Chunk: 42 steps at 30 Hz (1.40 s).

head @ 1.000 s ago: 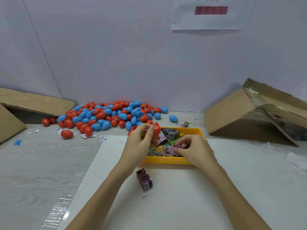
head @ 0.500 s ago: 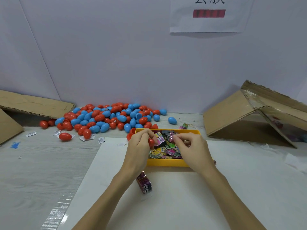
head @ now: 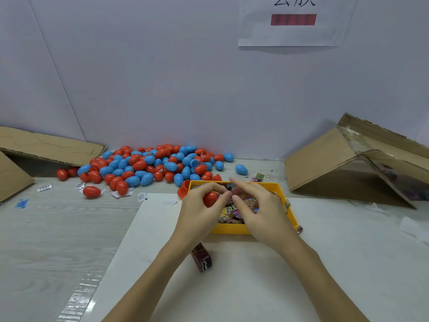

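Left hand [head: 197, 212] fingers curled round red egg [head: 210, 198], held over tray [head: 232, 229]. Right hand [head: 260, 212] just beside egg, fingertips blurred: pinching anything or not, cannot tell. Egg pile [head: 148, 166] lies behind tray. Many packets [head: 228, 211] left in tray; filling likely far from finished.

One view only: head-worn, wide-angle. Faces forward and down over the pale wood-grain worktop [head: 46, 240] toward its far edge and the plain white wall [head: 162, 77]. Close range: left hand [head: 197, 212], gripping a red plastic egg [head: 210, 198], and right hand [head: 262, 214] sit mid-frame, forearms entering at the near edge.
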### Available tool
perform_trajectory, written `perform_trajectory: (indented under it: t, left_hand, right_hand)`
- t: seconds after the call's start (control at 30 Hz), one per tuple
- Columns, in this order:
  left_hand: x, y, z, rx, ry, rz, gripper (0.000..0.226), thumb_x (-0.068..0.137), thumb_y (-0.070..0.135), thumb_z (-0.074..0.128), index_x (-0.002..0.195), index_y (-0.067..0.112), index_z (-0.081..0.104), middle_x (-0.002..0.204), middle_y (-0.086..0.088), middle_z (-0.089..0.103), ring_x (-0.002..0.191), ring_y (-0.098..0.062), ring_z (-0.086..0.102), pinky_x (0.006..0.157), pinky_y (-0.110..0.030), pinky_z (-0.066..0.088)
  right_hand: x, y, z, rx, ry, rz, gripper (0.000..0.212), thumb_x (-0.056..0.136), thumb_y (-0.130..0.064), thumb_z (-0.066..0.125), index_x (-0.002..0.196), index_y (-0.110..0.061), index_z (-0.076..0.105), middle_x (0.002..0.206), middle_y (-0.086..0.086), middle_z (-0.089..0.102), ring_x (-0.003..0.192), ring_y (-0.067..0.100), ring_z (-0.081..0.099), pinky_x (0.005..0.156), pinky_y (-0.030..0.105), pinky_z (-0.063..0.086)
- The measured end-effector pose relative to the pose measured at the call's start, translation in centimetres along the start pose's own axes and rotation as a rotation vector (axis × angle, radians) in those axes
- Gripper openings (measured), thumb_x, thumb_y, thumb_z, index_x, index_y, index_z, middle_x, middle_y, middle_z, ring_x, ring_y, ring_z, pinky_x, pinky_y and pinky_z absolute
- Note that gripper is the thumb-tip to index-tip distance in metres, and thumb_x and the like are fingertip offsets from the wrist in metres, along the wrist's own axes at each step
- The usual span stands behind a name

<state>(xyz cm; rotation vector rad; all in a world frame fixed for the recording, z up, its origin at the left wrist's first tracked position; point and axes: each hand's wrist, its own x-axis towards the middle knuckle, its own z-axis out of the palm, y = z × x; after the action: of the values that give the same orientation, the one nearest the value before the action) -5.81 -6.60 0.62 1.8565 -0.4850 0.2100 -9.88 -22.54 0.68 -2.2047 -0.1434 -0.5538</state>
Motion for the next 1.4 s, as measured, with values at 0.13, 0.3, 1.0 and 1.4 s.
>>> perform_trajectory:
  t: [0.13, 0.3, 1.0, 1.4]
  left_hand:
    - [0.0, -0.3, -0.5, 0.204, -0.020, 0.192, 0.010, 0.093, 0.022, 0.073, 0.102, 0.020, 0.076, 0.100, 0.012, 0.069, 0.099, -0.004, 0.061, 0.086, -0.030, 0.053]
    - [0.2, -0.4, -0.9, 0.269, -0.042, 0.241, 0.007, 0.093, 0.023, 0.073, 0.099, 0.021, 0.075, 0.099, 0.006, 0.065, 0.096, -0.009, 0.059, 0.081, -0.030, 0.051]
    - [-0.1, 1.0, -0.6, -0.166, -0.231, -0.092, 0.026, 0.096, 0.018, 0.069, 0.121, 0.022, 0.063, 0.117, 0.005, 0.068, 0.105, -0.009, 0.070, 0.088, -0.027, 0.060]
    - [0.2, 0.2, -0.3, -0.145, -0.157, -0.063, 0.028, 0.092, 0.020, 0.074, 0.120, 0.025, 0.068, 0.113, 0.013, 0.070, 0.103, -0.001, 0.069, 0.085, -0.022, 0.059]
  right_hand:
    - [-0.1, -0.3, -0.4, 0.025, -0.041, -0.040, 0.045, 0.099, -0.022, 0.067, 0.143, -0.031, 0.059, 0.128, -0.018, 0.066, 0.119, -0.005, 0.058, 0.099, 0.013, 0.048]
    - [-0.1, -0.2, -0.2, -0.062, 0.002, -0.014, 0.015, 0.092, -0.023, 0.077, 0.106, -0.022, 0.077, 0.097, -0.011, 0.072, 0.090, 0.001, 0.066, 0.079, 0.017, 0.054]
    - [0.1, 0.3, -0.7, 0.146, 0.187, 0.260, 0.020, 0.095, -0.040, 0.069, 0.080, -0.030, 0.079, 0.073, -0.015, 0.074, 0.078, 0.001, 0.069, 0.073, 0.027, 0.056]
    - [0.1, -0.2, -0.7, 0.410, 0.074, 0.394, 0.019, 0.094, -0.038, 0.070, 0.100, -0.023, 0.081, 0.086, -0.010, 0.079, 0.086, 0.008, 0.073, 0.069, 0.023, 0.059]
